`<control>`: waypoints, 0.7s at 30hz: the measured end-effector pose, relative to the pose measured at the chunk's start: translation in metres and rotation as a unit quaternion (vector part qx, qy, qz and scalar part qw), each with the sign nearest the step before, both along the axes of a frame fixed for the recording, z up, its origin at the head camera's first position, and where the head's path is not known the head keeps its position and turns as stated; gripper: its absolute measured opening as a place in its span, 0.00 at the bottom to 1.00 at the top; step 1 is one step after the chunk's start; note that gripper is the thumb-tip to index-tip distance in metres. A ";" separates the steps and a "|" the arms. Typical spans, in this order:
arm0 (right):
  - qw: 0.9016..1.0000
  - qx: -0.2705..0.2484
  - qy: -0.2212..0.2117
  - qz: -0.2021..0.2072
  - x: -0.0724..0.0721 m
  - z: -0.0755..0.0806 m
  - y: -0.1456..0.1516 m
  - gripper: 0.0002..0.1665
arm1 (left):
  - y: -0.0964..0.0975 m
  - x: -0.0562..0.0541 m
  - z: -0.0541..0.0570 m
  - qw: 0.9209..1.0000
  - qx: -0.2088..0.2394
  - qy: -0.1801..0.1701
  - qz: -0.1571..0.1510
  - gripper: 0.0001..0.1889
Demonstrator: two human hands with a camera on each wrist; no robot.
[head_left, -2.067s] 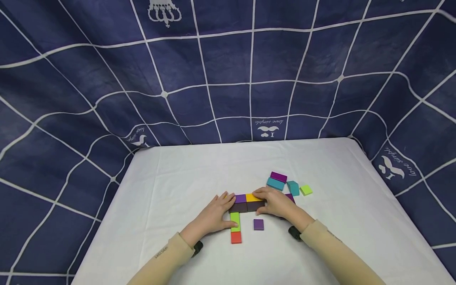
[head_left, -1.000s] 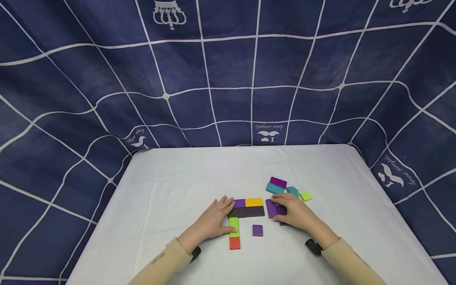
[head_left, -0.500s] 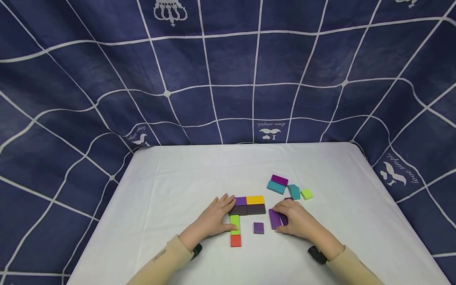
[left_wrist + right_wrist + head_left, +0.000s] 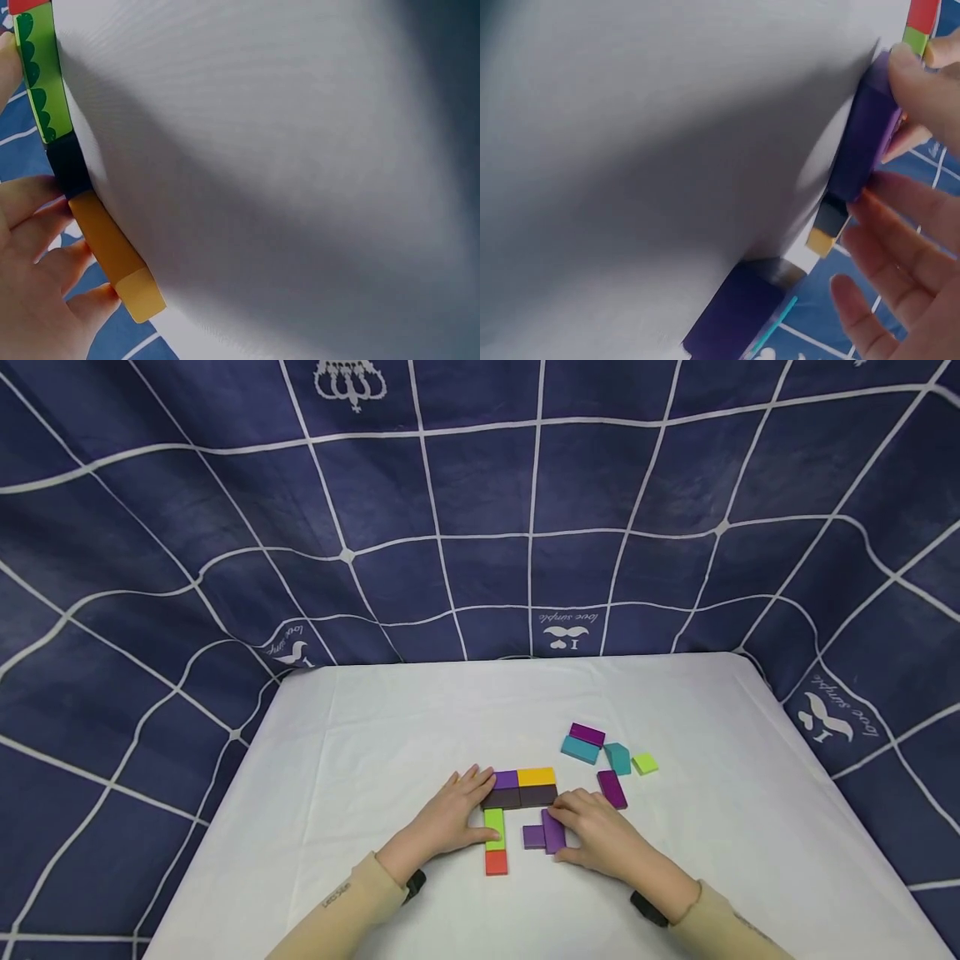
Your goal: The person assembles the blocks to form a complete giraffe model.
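Note:
My right hand pinches a long purple block between thumb and fingers. That block stands against a small purple block on the white tabletop. My left hand lies stretched beside a row of joined blocks, its fingertips at the violet block and its thumb on the green block. In the row, a yellow block lies behind two dark blocks. A red block is at the green block's near end. An orange block shows under the fingers in the left wrist view.
Right of the row lies a dark magenta block. Farther back are a magenta block, a teal block, a slanted teal block and a lime block. A blue checked curtain surrounds the table's far sides.
My right hand left the row, took the long purple block from the right and carried it left to the small purple block. The left hand has stayed in place.

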State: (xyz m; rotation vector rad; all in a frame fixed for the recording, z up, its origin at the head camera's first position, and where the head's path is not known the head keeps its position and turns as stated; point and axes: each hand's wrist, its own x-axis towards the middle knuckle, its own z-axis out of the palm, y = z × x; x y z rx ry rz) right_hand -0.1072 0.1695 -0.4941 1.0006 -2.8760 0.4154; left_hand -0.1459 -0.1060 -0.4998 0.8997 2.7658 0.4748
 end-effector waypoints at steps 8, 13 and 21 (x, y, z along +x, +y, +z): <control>1.000 0.003 0.020 -0.006 -0.001 -0.001 -0.002 0.35 | 0.001 0.000 0.001 1.000 -0.013 0.001 -0.003 0.48; 1.000 0.004 0.017 -0.003 -0.002 -0.001 -0.001 0.35 | 0.001 0.000 0.002 1.000 -0.015 -0.001 -0.003 0.48; 1.000 -0.001 0.023 -0.008 -0.004 -0.002 0.001 0.32 | 0.000 0.000 0.002 1.000 -0.007 -0.003 -0.004 0.48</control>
